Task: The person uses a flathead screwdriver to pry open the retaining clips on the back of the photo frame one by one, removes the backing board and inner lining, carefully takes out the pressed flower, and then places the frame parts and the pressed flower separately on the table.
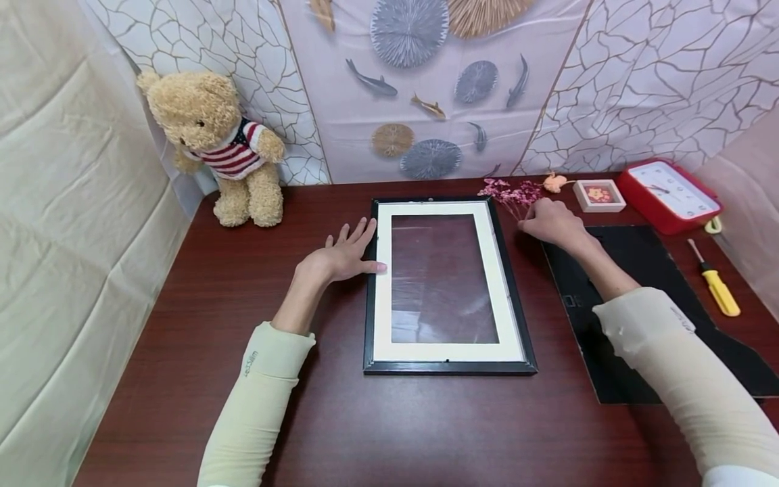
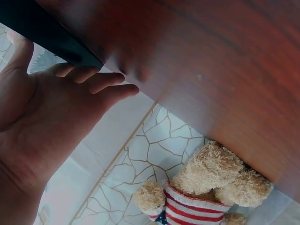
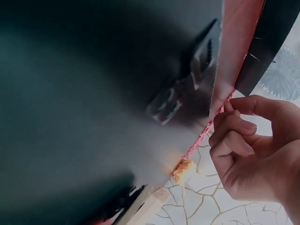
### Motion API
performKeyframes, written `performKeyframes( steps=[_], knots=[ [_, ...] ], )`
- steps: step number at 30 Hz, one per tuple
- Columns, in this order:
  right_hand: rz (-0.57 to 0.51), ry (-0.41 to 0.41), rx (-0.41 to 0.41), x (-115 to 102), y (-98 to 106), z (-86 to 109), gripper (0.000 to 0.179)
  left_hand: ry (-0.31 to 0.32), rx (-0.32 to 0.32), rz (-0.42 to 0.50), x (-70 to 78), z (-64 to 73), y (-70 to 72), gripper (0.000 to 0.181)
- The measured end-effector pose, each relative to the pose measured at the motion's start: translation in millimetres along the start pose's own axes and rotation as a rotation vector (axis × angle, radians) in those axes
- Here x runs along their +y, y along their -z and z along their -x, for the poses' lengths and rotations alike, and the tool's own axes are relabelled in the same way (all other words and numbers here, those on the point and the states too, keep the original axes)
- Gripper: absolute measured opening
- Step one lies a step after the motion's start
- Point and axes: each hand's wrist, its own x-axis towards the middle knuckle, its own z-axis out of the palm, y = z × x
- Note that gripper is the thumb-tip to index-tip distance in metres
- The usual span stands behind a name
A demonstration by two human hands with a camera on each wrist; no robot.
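A black picture frame (image 1: 450,367) with a white mat (image 1: 409,352) and a clear pane (image 1: 444,284) lies in the middle of the table. At its left edge my left hand (image 1: 337,260) rests with fingers spread, the thumb over the mat. The left wrist view shows the same hand's palm (image 2: 51,103) beside the dark frame edge. Beyond the frame's upper right corner, my right hand (image 1: 554,223) pinches the thin stems of a sprig of pink dried flowers (image 1: 511,193). In the right wrist view the right hand (image 3: 258,150) has curled fingers, its fingertips right at the pink flowers.
Under my right forearm lies a black backing board (image 1: 639,270). A yellow-handled screwdriver (image 1: 718,287), a red clock (image 1: 669,193), a small framed box (image 1: 599,196) and an orange ornament (image 1: 555,182) stand at the right. A teddy bear (image 1: 213,149) is at the back left.
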Motion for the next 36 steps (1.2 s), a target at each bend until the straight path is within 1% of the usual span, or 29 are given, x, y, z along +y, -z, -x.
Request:
performKeyframes(
  steps=[2,3,5,7,9,10,11,13,14,16,17,19,21,23,26,29,31,33,36],
  knots=[
    [0.001,-0.003,-0.015,-0.2,-0.3,-3.2,0.049,-0.005,-0.005,0.008,4.9,7.0,3.0,0.1],
    [0.011,-0.011,-0.011,3.6,-2.4,-8.3,0.048,-0.018,-0.002,0.02,0.9,4.4,2.0,0.102],
    [0.005,0.02,-0.038,5.1,-1.2,-9.8,0.047,-0.019,-0.005,0.022,2.1,6.7,2.9,0.102],
    [0.007,0.049,-0.071,5.0,2.3,-6.7,0.047,-0.025,-0.004,0.019,2.5,6.1,2.5,0.103],
    [0.027,0.081,-0.09,0.1,9.5,3.2,0.047,-0.028,-0.008,0.021,5.0,5.6,2.7,0.103],
    [0.032,0.091,-0.095,-9.9,15.9,15.4,0.046,-0.019,-0.016,0.012,10.9,10.0,4.9,0.101],
    [0.038,0.101,-0.098,-23.3,23.0,30.0,0.044,-0.02,-0.018,0.008,11.4,9.9,5.0,0.101],
    [0.048,0.126,-0.1,-57.5,38.5,65.4,0.039,-0.025,-0.025,0.008,12.0,10.1,5.9,0.101],
    [0.052,0.154,-0.097,-76.1,45.9,84.4,0.037,-0.031,-0.028,0.004,11.5,10.1,6.4,0.101],
    [0.034,0.21,-0.122,-112.9,57.7,121.1,0.033,-0.048,-0.032,-0.001,9.3,9.5,6.8,0.101],
    [0.031,0.243,-0.141,-125.4,60.1,133.7,0.03,-0.055,-0.033,-0.005,8.3,9.2,7.1,0.101],
    [0.024,0.299,-0.189,-142.5,61.8,152.7,0.025,-0.065,-0.039,-0.013,7.8,8.7,7.6,0.101],
    [0.031,0.322,-0.248,-150.7,59.7,163.0,0.021,-0.066,-0.048,-0.029,8.9,8.2,8.0,0.103],
    [0.041,0.339,-0.287,-154.2,55.3,166.8,0.019,-0.046,-0.055,-0.05,11.4,9.9,7.9,0.107],
    [0.045,0.371,-0.313,-155.3,48.7,167.9,0.018,-0.011,-0.058,-0.074,16.1,11.4,4.8,0.112],
    [0.037,0.403,-0.336,-156.2,42.7,167.5,0.018,0.029,-0.036,-0.087,20.2,10.7,-2.8,0.113],
    [0.039,0.425,-0.352,-155.0,39.3,165.7,0.017,0.059,-0.007,-0.091,21.8,6.3,-11.0,0.111],
    [0.039,0.451,-0.357,-148.9,34.7,159.8,0.017,0.094,0.029,-0.114,21.8,-2.1,-22.1,0.109],
    [0.032,0.516,-0.312,-128.1,20.6,140.9,0.02,0.152,0.087,-0.147,23.1,-13.5,-37.1,0.106]
  ],
)
